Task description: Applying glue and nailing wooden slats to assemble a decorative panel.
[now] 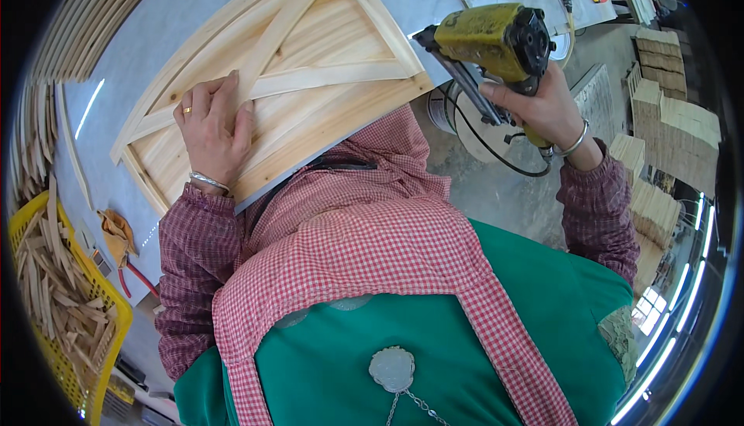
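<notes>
A pale wooden panel [341,31] with a curved far edge and crossing battens lies on the grey-white tabletop, its straight edge toward my body. My left hand [215,128] rests on the panel with fingers bent over the battens where they meet; nothing shows lifted in it. At the panel's right corner, my right hand [542,104] grips a worn yellow-and-black nail gun [488,39] by its handle. The gun's nose points left and sits above the panel's corner, seemingly apart from it. A black air hose [511,164] loops from the base of the handle.
Curved wooden strips [85,15] are stacked at the far left. A yellow basket [105,348] full of wood offcuts stands near left, beside a brown pouch [116,236] and a red-handled tool. Stacked wooden pieces [674,132] fill the floor at right; a round container [446,108] stands below the table.
</notes>
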The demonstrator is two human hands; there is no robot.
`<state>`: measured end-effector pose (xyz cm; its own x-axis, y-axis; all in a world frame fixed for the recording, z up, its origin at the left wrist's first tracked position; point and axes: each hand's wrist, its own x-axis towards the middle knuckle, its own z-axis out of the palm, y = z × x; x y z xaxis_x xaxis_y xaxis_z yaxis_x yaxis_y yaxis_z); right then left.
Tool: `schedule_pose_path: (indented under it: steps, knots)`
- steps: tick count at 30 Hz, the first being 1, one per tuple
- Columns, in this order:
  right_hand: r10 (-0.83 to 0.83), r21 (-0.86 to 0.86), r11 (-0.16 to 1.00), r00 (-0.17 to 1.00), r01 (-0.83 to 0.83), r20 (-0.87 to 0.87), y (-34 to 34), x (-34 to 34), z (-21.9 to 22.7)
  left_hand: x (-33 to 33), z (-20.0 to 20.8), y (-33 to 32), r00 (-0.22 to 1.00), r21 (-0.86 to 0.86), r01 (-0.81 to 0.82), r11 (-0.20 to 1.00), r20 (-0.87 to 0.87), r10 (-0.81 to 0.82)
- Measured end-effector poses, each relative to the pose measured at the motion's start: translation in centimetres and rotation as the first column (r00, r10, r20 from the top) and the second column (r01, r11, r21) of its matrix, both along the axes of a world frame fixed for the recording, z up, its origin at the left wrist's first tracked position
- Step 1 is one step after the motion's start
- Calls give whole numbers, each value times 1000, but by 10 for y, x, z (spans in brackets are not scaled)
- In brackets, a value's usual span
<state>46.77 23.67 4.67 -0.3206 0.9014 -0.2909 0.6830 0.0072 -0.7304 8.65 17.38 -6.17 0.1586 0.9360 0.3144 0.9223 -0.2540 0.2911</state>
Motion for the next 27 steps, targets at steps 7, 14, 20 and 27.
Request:
schedule_pose_path:
  steps: [7, 14, 20, 27]
  knots:
    - [89, -59, 994, 994, -93, -58, -9, 7, -9, 1, -3, 1, 1000, 5, 3, 1000, 9, -3]
    - [119, -220, 971, 988, -95, 96, -9, 2, -7, 3, 0, 1, 1000, -5, -5, 1000, 18, 6]
    - [116, -222, 970, 990, -97, 76, -9, -1, -6, 4, 0, 2, 999, -10, -16, 1000, 41, 16]
    - [110, -184, 977, 994, -104, 25, -10, -4, -7, 3, 1, 1, 999, -17, -22, 1000, 40, 23]
